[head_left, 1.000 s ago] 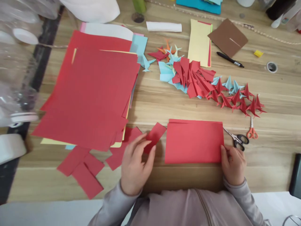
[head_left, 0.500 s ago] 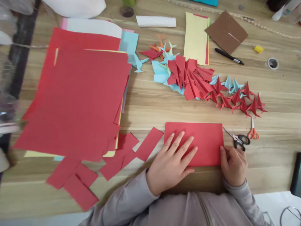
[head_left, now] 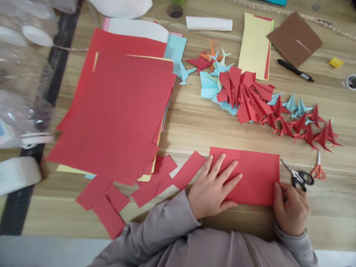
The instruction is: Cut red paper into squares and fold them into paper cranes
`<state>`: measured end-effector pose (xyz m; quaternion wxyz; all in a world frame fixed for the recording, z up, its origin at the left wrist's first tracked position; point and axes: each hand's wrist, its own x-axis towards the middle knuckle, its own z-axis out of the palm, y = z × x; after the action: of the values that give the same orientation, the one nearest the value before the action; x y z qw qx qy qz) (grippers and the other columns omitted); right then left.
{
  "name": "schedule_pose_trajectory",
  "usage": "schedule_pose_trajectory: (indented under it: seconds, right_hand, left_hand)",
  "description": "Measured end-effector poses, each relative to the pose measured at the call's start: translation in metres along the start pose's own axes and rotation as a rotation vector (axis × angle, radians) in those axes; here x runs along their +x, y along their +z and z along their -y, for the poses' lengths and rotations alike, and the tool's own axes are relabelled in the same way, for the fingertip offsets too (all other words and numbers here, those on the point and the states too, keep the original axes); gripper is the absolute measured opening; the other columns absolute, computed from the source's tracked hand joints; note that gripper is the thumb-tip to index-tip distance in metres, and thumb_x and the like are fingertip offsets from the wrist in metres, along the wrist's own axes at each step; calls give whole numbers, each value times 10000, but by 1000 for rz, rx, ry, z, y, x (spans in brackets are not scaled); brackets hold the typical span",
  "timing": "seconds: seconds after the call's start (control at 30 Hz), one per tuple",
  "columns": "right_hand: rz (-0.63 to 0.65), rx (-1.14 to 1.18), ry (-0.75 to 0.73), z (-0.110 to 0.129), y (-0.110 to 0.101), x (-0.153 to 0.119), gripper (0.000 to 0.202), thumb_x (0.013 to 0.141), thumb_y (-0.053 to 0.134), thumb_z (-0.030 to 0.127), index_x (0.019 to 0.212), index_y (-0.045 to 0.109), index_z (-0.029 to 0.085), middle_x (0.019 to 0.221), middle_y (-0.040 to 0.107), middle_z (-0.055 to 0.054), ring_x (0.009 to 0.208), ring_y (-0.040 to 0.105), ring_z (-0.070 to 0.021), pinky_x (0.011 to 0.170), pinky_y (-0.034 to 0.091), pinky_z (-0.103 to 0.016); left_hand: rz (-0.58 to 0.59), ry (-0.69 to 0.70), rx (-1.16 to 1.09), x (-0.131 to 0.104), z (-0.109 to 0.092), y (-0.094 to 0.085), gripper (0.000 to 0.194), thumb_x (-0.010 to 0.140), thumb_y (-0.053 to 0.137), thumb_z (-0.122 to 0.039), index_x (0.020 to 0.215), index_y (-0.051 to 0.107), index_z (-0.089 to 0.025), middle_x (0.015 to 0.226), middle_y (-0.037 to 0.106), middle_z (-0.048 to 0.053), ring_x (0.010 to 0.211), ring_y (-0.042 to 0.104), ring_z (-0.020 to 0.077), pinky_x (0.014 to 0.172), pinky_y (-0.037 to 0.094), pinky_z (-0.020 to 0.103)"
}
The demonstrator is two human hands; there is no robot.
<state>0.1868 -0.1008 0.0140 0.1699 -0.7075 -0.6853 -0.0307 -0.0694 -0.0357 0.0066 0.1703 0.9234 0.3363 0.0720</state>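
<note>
Several red birds (head_left: 323,138) stand folded beyond the right hand (head_left: 293,208), which pinches the red sheet (head_left: 257,174); the left hand (head_left: 207,194) lies spread on it; that sheet looks unshaped.

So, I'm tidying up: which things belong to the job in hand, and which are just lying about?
Apparently the job:
red rectangular paper, under the left hand, held at one edge by the right hand

Apparently lying about:
slim black pen
brown square paper
small yellow scrap
</note>
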Motion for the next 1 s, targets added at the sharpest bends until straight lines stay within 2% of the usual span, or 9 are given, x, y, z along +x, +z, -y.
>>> schedule_pose_trajectory:
  seconds: [0.33, 0.7, 1.0]
  right_hand:
    - [-11, -4, -1, -5, 1, -3, 182, 890, 618, 258, 736, 620, 161, 513, 532, 10, 584, 540, -154, 649, 431, -274]
    - [0, -2, 13, -5, 1, -4, 182, 888, 617, 263, 737, 628, 162, 534, 560, 1, 614, 562, -162, 655, 434, -272]
    - [-13, -22, 0, -5, 2, -3, 189, 890, 615, 270, 735, 630, 161, 520, 554, 9, 596, 561, -156, 661, 433, -270]
  left_hand:
    - [-4, -7, -17, -2, 0, 4, 759, 845, 395, -692, 1457, 370, -243, 1568, 262, 123, 1410, 170, 480, 1081, 131, 690]
    - [-51, -8, -12, -3, -1, 5, 750, 843, 390, -697, 1433, 411, -235, 1554, 286, 140, 1401, 190, 482, 1063, 155, 705]
    - [-32, -7, -20, -2, 0, 4, 763, 840, 398, -698, 1445, 391, -234, 1561, 269, 144, 1407, 180, 477, 1069, 137, 702]
